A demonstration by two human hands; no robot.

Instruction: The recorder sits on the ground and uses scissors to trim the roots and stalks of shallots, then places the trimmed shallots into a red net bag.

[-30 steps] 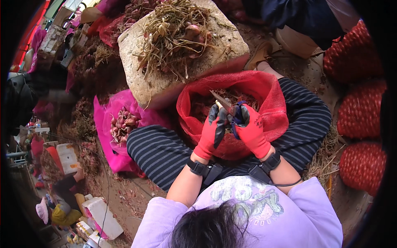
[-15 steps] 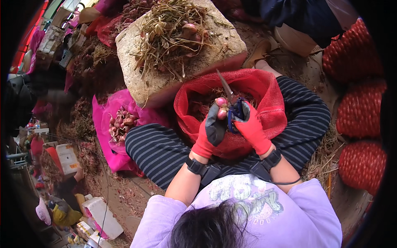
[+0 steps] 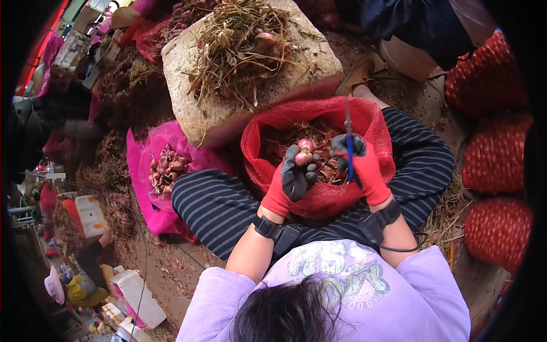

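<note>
Red and grey work gloves cover both hands. In my left hand (image 3: 297,176) is a small bunch of pinkish shallots (image 3: 305,153), held by the fingers above the red mesh bag (image 3: 259,122). My right hand (image 3: 362,165) grips blue-handled scissors (image 3: 350,145), whose blades point away from me. The scissors are apart from the shallots. Dry skins and trimmings (image 3: 333,168) lie inside the open bag, which sits between my crossed legs. Beyond it, a heap of shallots with dried stalks (image 3: 242,51) rests on a pale foam block (image 3: 307,45).
Left of my knee, a bright pink mesh bag (image 3: 138,171) holds several shallots (image 3: 165,168). Full red mesh sacks (image 3: 493,159) line the right side. Another person in dark clothing (image 3: 413,25) is at the far right. White foam boxes (image 3: 139,296) and another person (image 3: 85,290) appear lower left.
My right hand has drawn the scissors away to the right, and their blades now point straight ahead. My left hand has turned, showing more of the shallots.
</note>
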